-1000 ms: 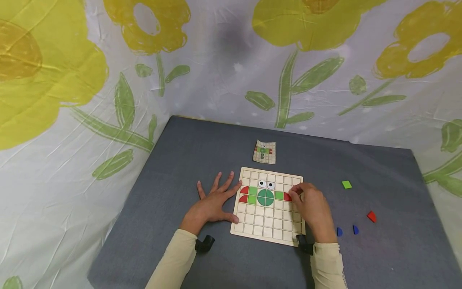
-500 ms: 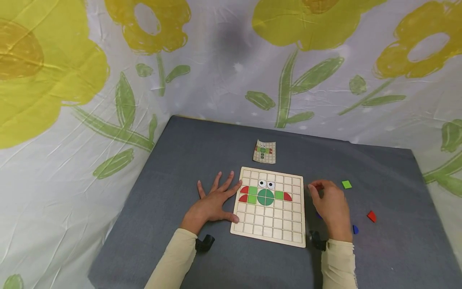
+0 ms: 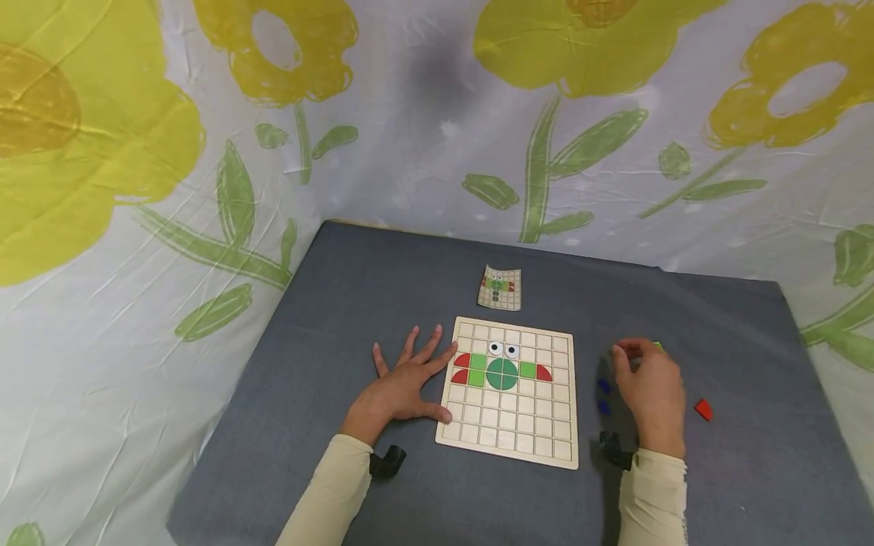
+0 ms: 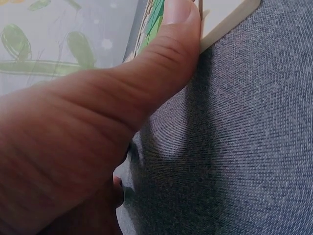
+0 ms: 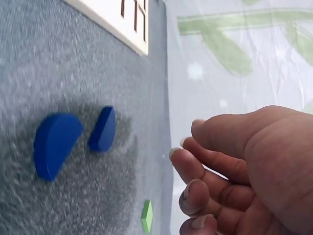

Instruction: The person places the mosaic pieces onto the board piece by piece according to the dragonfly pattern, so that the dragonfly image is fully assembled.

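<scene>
A wooden grid board (image 3: pixel 507 439) lies on the table, with red quarter-circles (image 3: pixel 461 376), light green squares (image 3: pixel 476 377), a green disc (image 3: pixel 502 374) of several pieces and two eye pieces (image 3: pixel 511 350) in its cells. My left hand (image 3: pixel 403 385) rests spread at its left side, thumb and fingertip at the edge; the left wrist view shows the thumb (image 4: pixel 166 58) against the board's side. Right of the board hovers my right hand (image 3: pixel 652 387), loosely curled and holding nothing. Two blue half-discs (image 5: pixel 56 144) lie below it, and a light green square (image 5: pixel 147 216) farther off.
Behind the board sits a small printed card (image 3: pixel 500 290) with a curled corner, showing a coloured grid figure. A red piece (image 3: pixel 704 409) lies right of my right hand. Beyond the dark table (image 3: pixel 382 280) hangs a flower-print curtain (image 3: pixel 423 152).
My right hand has let go of the red quarter-circle on the board's right side and moved right. It now partly covers the green square, and two blue half-discs show beside it. My left hand stays put.
</scene>
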The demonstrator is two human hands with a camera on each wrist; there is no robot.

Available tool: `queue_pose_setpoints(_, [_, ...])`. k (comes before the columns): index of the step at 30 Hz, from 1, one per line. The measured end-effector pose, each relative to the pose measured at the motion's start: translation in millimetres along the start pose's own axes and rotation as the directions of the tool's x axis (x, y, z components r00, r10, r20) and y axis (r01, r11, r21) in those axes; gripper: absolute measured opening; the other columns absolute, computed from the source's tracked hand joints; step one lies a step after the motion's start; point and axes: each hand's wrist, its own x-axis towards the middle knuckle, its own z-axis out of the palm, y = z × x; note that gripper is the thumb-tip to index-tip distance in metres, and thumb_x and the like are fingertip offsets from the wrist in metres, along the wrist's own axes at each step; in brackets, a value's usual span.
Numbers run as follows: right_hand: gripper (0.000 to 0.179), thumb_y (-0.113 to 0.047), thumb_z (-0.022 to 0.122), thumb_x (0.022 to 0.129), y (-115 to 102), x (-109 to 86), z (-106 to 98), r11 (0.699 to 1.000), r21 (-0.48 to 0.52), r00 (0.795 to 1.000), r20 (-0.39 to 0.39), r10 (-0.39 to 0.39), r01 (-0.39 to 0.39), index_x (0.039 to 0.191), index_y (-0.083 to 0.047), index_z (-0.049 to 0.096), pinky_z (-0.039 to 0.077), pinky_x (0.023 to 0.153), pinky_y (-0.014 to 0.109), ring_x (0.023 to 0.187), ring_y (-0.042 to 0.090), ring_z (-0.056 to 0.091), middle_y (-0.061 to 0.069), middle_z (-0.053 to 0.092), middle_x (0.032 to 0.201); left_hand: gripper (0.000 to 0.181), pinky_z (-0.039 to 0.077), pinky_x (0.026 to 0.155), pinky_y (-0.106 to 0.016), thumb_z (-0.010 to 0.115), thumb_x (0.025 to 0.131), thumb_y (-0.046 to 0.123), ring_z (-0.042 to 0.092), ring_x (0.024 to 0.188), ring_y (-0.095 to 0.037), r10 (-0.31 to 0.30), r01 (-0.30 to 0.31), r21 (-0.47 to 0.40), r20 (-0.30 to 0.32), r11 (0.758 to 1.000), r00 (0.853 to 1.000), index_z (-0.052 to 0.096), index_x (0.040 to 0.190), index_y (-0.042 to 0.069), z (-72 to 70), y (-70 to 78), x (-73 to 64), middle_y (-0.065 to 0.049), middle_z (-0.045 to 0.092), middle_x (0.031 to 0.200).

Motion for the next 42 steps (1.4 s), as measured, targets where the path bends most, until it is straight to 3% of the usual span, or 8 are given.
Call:
queue_pose_setpoints(6, [0.032,-0.028,0.064,0.107,7.6,0.5,-3.2,1.000,0.002,0.999,-0.043,0.027,-0.027,0.125,-0.002,0.072,0.054,0.067,0.054,0.091,0.040,0.069,0.020,0.070,0.116,0.123,-0.016,0.109,-0.087,0.092,0.069,0.062,-0.009,0.164,-0.038,0.000,0.000,-0.005,0.002,1.000,1.000,0.026,0.169,0.035,-0.9,0.6,-1.1,0.001,0.005,0.179])
queue_pose_setpoints(16, [0.043,-0.026,0.063,0.106,22.4,5.9,-4.1,0.988,0.000,0.987,-0.054,0.151,-0.151,0.137,0.004,0.064,0.049,0.087,0.070,0.112,0.056,0.060,0.029,0.064,0.128,0.123,-0.016,0.109,-0.086,0.092,0.070,0.062,-0.009,0.164,-0.037,0.009,-0.009,-0.011,0.004,1.000,1.000,0.026,0.169,0.034,-0.8,-0.7,-1.0,0.002,0.004,0.179])
queue_pose_setpoints(26, [0.048,-0.028,0.063,0.105,35.5,15.8,-1.3,0.968,-0.013,0.966,-0.053,0.251,-0.252,0.140,0.005,0.061,0.046,0.091,0.074,0.109,0.060,0.058,0.034,0.057,0.130,0.122,-0.016,0.109,-0.087,0.090,0.070,0.064,-0.010,0.164,-0.037,0.014,-0.014,-0.006,0.007,1.000,1.000,0.025,0.169,0.036,0.2,-2.9,-0.6,0.002,0.004,0.179])
queue_pose_setpoints(36, [0.052,-0.030,0.065,0.104,47.4,25.5,-2.7,0.955,-0.049,0.956,0.027,0.293,-0.292,0.141,0.007,0.060,0.045,0.091,0.077,0.111,0.065,0.055,0.038,0.049,0.136,0.122,-0.016,0.108,-0.087,0.091,0.070,0.062,-0.009,0.163,-0.038,0.021,-0.021,-0.019,-0.002,1.000,1.000,0.026,0.169,0.034,-0.8,-1.8,-1.7,0.001,0.006,0.179])
queue_pose_setpoints(42, [0.048,-0.027,0.066,0.104,51.9,29.5,-3.6,0.959,-0.064,0.960,0.032,0.277,-0.275,0.138,0.006,0.062,0.045,0.088,0.077,0.108,0.067,0.055,0.039,0.049,0.133,0.123,-0.016,0.109,-0.087,0.091,0.070,0.063,-0.009,0.164,-0.037,0.018,-0.018,-0.015,0.000,1.000,1.000,0.025,0.170,0.034,-1.7,-0.9,-2.6,0.001,0.005,0.178])
